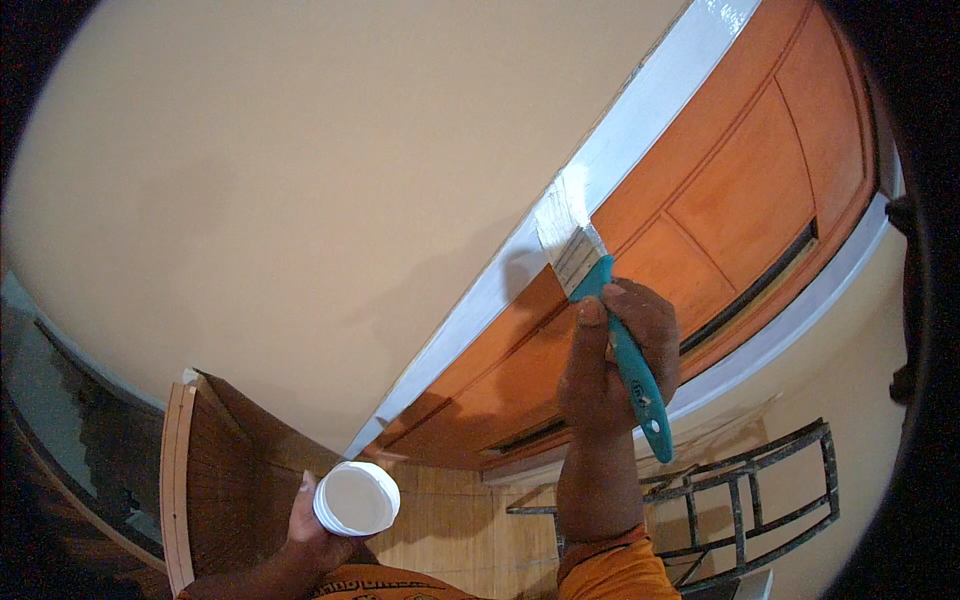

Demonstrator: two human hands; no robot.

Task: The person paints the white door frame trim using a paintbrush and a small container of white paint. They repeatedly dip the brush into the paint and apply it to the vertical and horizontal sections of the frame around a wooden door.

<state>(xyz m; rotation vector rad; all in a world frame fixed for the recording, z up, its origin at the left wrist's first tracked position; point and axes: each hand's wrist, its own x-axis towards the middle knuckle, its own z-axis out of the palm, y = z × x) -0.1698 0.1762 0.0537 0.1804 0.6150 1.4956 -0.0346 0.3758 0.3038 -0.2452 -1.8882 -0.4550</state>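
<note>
My right hand grips a paintbrush by its teal handle. White paint coats the brush's bristles, which press against the white door frame beside an orange-brown panelled door. Wet paint shines on the frame around the bristle tips and near the upper end. Lower down, my left hand is wrapped around a white plastic tub, held with its opening facing up. Pale paint shows inside it. The fingers behind the tub are hidden.
A beige wall borders the frame on the left. At the lower right stands a dark metal rack or ladder-like frame. Brown wooden furniture is at the lower left, near a dark window-like panel. Light wood-toned flooring lies below.
</note>
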